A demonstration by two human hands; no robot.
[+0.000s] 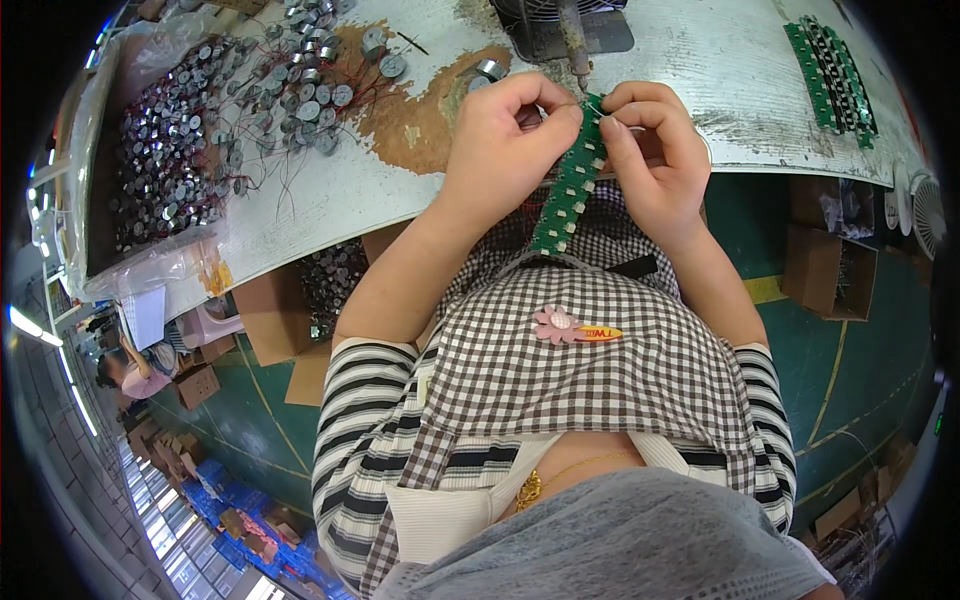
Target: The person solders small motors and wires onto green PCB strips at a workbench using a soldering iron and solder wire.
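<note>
The box (88, 150) holds motors (175, 140); left hand (505, 135) and right hand (657, 150) pinch the board (567, 198) at its far end.

Green floor (270, 430) here, yellow lines (828, 385) crossing it, strip lights (25, 322) glowing left, worn white bench (730, 60)!

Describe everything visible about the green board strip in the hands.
The green board strip is long, narrow and stiff-looking, like circuit board, dotted with small pale components. It slants from its upper end, just below a metal rod, down past the table edge toward the checked apron. The left hand and right hand pinch its upper end; whether its lower end touches the apron is unclear.
</note>
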